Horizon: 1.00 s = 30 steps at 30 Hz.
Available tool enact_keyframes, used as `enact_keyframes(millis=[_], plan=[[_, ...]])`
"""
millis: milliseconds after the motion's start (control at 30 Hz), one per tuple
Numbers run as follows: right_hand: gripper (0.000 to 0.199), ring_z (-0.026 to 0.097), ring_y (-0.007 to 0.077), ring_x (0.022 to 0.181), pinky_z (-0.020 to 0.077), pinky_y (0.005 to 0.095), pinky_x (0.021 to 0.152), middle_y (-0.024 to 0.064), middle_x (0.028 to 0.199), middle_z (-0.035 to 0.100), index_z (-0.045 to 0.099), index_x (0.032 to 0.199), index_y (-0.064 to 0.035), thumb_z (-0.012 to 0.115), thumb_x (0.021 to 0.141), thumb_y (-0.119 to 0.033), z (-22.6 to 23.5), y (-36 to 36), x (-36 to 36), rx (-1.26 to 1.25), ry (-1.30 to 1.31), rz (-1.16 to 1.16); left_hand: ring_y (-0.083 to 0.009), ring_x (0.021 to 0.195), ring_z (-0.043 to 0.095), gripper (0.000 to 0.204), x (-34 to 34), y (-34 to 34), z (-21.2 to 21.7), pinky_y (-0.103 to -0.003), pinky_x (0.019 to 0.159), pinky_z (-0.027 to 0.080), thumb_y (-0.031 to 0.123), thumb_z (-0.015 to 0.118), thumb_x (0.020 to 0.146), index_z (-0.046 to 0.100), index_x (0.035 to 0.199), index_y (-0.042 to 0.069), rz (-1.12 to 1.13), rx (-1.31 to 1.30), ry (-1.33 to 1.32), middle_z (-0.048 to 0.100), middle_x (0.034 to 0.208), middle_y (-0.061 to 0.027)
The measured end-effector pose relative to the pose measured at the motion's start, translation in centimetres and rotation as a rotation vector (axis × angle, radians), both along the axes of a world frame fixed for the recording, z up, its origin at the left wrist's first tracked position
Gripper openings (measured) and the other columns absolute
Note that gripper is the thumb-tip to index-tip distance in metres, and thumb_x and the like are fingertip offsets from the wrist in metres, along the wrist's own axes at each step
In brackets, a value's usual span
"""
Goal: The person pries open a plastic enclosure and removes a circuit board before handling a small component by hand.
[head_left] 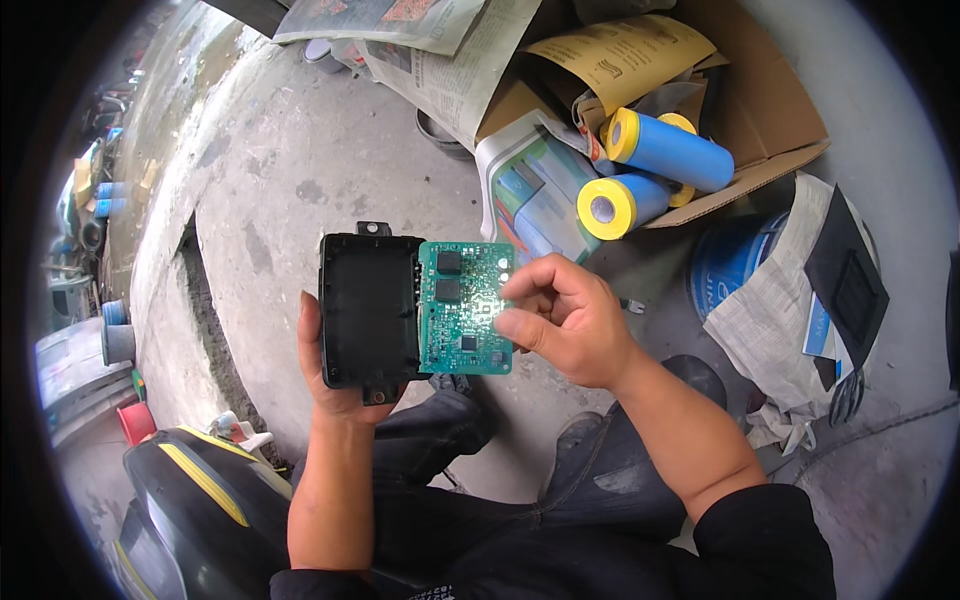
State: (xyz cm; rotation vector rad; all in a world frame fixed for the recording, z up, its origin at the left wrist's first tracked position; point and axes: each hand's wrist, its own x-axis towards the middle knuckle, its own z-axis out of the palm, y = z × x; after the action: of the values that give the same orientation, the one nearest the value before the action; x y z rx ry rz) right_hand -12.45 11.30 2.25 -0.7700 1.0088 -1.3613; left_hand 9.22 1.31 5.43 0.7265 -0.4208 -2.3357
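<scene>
A black rectangular plastic housing (370, 312) with mounting tabs at top and bottom rests in my left hand (338, 395). The thumb lies along its left side, and the other fingers are hidden beneath. Out of the housing's right side sticks a green circuit board (455, 318) with dark square components and small solder points. My right hand (565, 325) is at the board's right edge, its thumb and curled index finger overlapping that edge. A bright glare covers part of the board near these fingertips. Whether any right fingers are under the board is hidden.
At the upper right a cardboard box (775, 110) holds blue rolls (690, 152) with yellow ends and papers. A blue bucket (735, 258) stands right, beside a pale cloth (765, 310) and a black flat panel (848, 280). A black-and-yellow item (205, 480) lies lower left on the concrete floor.
</scene>
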Motion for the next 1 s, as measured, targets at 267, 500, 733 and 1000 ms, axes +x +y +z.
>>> enact_keyframes(millis=[267,500,733,1000], plan=[[0.026,0.061,0.0138,0.069,0.0489,0.0282,0.065,0.0085,0.081,0.065,0.058,0.099,-0.0003,0.07,0.086,-0.019,-0.5,0.2,-1.5,0.025,0.366,0.125,-0.0304,0.117,0.058,0.075,4.1,-0.6,-0.9,-0.047,0.1,0.048,0.05,0.064,0.083,0.043,0.14,0.006,-0.106,-0.183,-0.113,0.054,0.135,-0.0145],[0.039,0.059,0.0328,0.112,0.0485,0.0447,0.091,0.0176,0.12,0.061,0.057,0.12,-0.0019,0.056,0.088,-0.024,-13.8,3.6,-6.6,0.747,1.307,0.809,-0.019,0.064,0.068,0.067,9.7,-6.0,0.3,-0.026,0.04,0.051,0.047,0.069,0.075,0.056,0.12,-0.001,-0.179,-0.24,-0.607,0.069,0.095,-0.0127],[0.035,0.056,0.0301,0.115,0.0474,0.0433,0.092,0.0142,0.126,0.055,0.057,0.123,-0.0083,0.052,0.09,-0.016,-21.1,5.3,-5.6,0.819,1.649,0.704,-0.0262,0.094,0.065,0.049,12.4,-5.4,-14.1,-0.039,0.086,0.054,0.024,0.061,0.077,0.055,0.119,0.001,-0.205,0.078,-0.566,0.065,0.107,-0.0141],[0.026,0.06,0.0285,0.104,0.048,0.0435,0.085,0.0122,0.114,0.061,0.059,0.112,-0.0063,0.05,0.089,-0.016,-24.9,7.5,-5.6,0.696,1.848,0.582,-0.0207,0.099,0.062,0.054,10.5,-1.4,-23.8,-0.034,0.087,0.052,0.002,0.046,0.071,0.054,0.124,0.002,-0.298,0.055,-0.517,0.063,0.111,-0.009]])
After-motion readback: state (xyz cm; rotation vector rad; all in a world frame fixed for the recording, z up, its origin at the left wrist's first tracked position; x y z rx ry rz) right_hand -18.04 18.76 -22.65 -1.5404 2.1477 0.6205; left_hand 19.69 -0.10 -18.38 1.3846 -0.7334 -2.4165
